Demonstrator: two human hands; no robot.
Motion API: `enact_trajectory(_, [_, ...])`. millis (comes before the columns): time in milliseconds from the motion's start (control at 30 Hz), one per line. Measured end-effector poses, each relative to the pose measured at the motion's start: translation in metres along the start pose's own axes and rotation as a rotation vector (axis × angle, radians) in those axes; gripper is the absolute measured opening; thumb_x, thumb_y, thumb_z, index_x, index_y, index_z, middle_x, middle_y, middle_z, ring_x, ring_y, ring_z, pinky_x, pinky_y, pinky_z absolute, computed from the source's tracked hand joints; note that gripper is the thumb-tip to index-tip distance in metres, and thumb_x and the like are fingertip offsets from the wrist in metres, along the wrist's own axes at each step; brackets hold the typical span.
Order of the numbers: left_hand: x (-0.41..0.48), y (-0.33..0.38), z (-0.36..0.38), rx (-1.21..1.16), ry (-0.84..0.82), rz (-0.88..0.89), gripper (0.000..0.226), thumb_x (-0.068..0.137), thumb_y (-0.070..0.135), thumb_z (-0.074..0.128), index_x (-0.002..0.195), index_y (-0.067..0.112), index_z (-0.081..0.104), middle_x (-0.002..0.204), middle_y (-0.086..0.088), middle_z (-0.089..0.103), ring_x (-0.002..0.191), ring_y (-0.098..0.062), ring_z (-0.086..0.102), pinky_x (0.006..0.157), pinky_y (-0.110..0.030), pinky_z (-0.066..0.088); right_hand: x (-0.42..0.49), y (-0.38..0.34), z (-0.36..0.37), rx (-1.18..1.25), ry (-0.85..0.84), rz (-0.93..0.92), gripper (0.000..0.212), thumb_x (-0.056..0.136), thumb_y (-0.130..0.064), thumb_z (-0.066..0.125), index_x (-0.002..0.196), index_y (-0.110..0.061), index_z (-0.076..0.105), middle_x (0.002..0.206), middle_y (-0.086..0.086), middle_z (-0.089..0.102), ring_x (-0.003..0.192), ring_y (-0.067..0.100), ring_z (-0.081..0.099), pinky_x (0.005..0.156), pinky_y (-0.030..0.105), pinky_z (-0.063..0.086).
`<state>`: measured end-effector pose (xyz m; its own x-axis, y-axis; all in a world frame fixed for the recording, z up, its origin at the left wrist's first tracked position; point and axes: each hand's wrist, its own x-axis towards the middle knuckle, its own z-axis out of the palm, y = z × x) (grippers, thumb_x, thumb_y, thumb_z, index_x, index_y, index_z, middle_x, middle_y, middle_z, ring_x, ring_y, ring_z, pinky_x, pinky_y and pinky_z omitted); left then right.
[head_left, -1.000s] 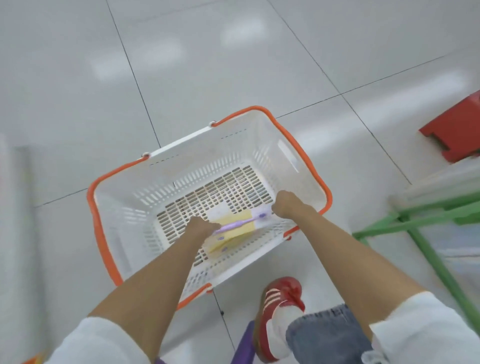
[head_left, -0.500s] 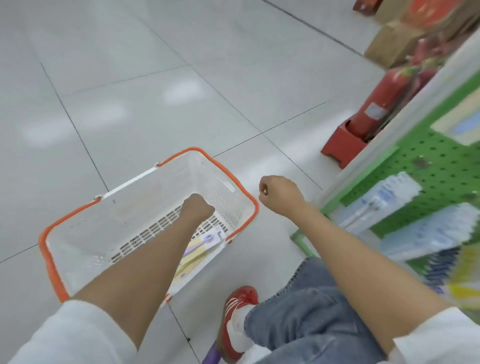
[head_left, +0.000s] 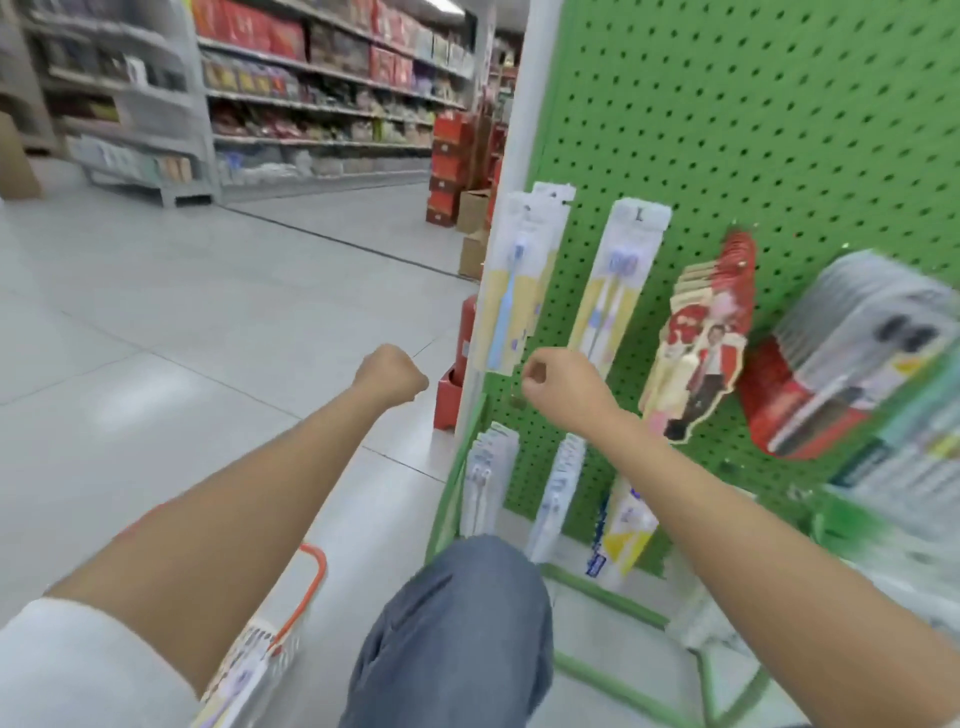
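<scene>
**Two empty fists up at the toothbrush rack**

Both hands are raised mid-frame. The left hand (head_left: 390, 378) is curled into a fist with nothing in it. The right hand (head_left: 558, 387) is balled up too, thumb side to the camera, also holding nothing.

Just above and left of the right fist hangs a long carded pack with a single blue toothbrush (head_left: 506, 291). The pack's lower end comes close to the knuckles, though I can't tell whether it touches them. Just right of it hangs a carded twin pack of pale toothbrushes (head_left: 615, 280), ending right above that wrist. Both hang on the green perforated pegboard (head_left: 779, 130) that fills the right half of the frame.

Further right on the board is a bunch of red-and-yellow card packs (head_left: 696, 343). Under the right forearm, white toothbrush packs (head_left: 485, 483) hang low on the board.

At bottom centre is a knee in blue jeans (head_left: 462, 623). In the lower left, under the left forearm, is a white plastic basket with an orange rim (head_left: 315, 569). Stocked grey store shelves (head_left: 311, 78) run across the upper left, blurred.
</scene>
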<state>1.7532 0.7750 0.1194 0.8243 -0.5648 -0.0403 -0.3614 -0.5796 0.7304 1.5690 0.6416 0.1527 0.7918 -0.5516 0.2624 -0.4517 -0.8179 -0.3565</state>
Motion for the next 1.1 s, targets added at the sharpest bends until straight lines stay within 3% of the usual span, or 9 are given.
enact_trajectory(267, [0.036, 0.124, -0.052, -0.022, 0.15, 0.234, 0.016, 0.086, 0.011, 0.055, 0.091, 0.004, 0.068, 0.092, -0.013, 0.07, 0.093, -0.028, 0.067, 0.087, -0.041, 0.057, 0.053, -0.02, -0.098, 0.097, 0.253, -0.017, 0.025, 0.089, 0.001, 0.045, 0.103, -0.004, 0.066, 0.098, 0.008, 0.067, 0.08, 0.021, 0.06, 0.078, 0.039, 0.055])
enact_trajectory(367, [0.057, 0.161, -0.073, -0.011, 0.249, 0.308, 0.016, 0.089, 0.011, 0.053, 0.087, 0.007, 0.069, 0.095, -0.013, 0.071, 0.094, -0.028, 0.067, 0.083, -0.039, 0.056, 0.084, -0.033, -0.128, 0.07, 0.317, -0.068, 0.03, 0.09, 0.002, 0.045, 0.109, -0.005, 0.066, 0.104, 0.008, 0.066, 0.088, 0.023, 0.061, 0.083, 0.038, 0.054])
enact_trajectory(467, [0.079, 0.195, -0.085, -0.01, 0.279, 0.372, 0.018, 0.093, 0.012, 0.052, 0.088, 0.01, 0.069, 0.096, -0.011, 0.071, 0.094, -0.028, 0.067, 0.085, -0.038, 0.055, 0.111, -0.042, -0.154, -0.001, 0.355, -0.113, 0.028, 0.09, 0.003, 0.044, 0.105, -0.003, 0.068, 0.101, 0.008, 0.066, 0.085, 0.024, 0.062, 0.08, 0.038, 0.055])
enact_trajectory(567, [0.104, 0.224, -0.081, -0.018, 0.177, 0.458, 0.013, 0.095, 0.012, 0.058, 0.099, 0.013, 0.07, 0.111, -0.011, 0.07, 0.099, -0.028, 0.067, 0.09, -0.04, 0.055, 0.136, -0.037, -0.169, -0.111, 0.332, -0.102, 0.027, 0.086, 0.003, 0.045, 0.095, -0.004, 0.07, 0.095, 0.01, 0.07, 0.084, 0.027, 0.065, 0.077, 0.042, 0.058])
enact_trajectory(700, [0.125, 0.253, -0.062, 0.067, 0.03, 0.514, 0.027, 0.097, 0.011, 0.057, 0.123, 0.006, 0.064, 0.13, -0.015, 0.061, 0.117, -0.031, 0.059, 0.102, -0.042, 0.048, 0.157, -0.022, -0.177, -0.125, 0.247, -0.049, 0.025, 0.086, 0.002, 0.047, 0.089, -0.006, 0.07, 0.09, 0.008, 0.071, 0.082, 0.026, 0.067, 0.075, 0.041, 0.059])
enact_trajectory(833, [0.142, 0.264, -0.049, 0.116, -0.017, 0.514, 0.033, 0.095, 0.012, 0.062, 0.127, 0.005, 0.061, 0.136, -0.014, 0.057, 0.124, -0.03, 0.055, 0.109, -0.042, 0.042, 0.168, -0.009, -0.181, -0.086, 0.214, -0.047, 0.026, 0.089, 0.002, 0.047, 0.092, -0.006, 0.072, 0.094, 0.005, 0.071, 0.084, 0.022, 0.066, 0.079, 0.038, 0.058])
enact_trajectory(1000, [0.152, 0.26, -0.048, 0.185, -0.024, 0.494, 0.029, 0.088, 0.017, 0.073, 0.115, 0.01, 0.068, 0.131, -0.013, 0.06, 0.121, -0.029, 0.056, 0.106, -0.041, 0.044, 0.176, 0.002, -0.179, -0.06, 0.182, -0.04, 0.024, 0.091, 0.0, 0.048, 0.094, -0.006, 0.071, 0.097, 0.006, 0.07, 0.087, 0.021, 0.066, 0.082, 0.038, 0.058])
enact_trajectory(1100, [0.155, 0.255, -0.044, 0.122, -0.075, 0.461, 0.029, 0.087, 0.016, 0.073, 0.115, 0.009, 0.069, 0.115, -0.012, 0.065, 0.096, -0.027, 0.063, 0.091, -0.039, 0.053, 0.176, 0.005, -0.177, -0.049, 0.175, -0.035, 0.025, 0.091, 0.0, 0.048, 0.093, -0.007, 0.072, 0.097, 0.006, 0.07, 0.086, 0.021, 0.066, 0.082, 0.04, 0.058])
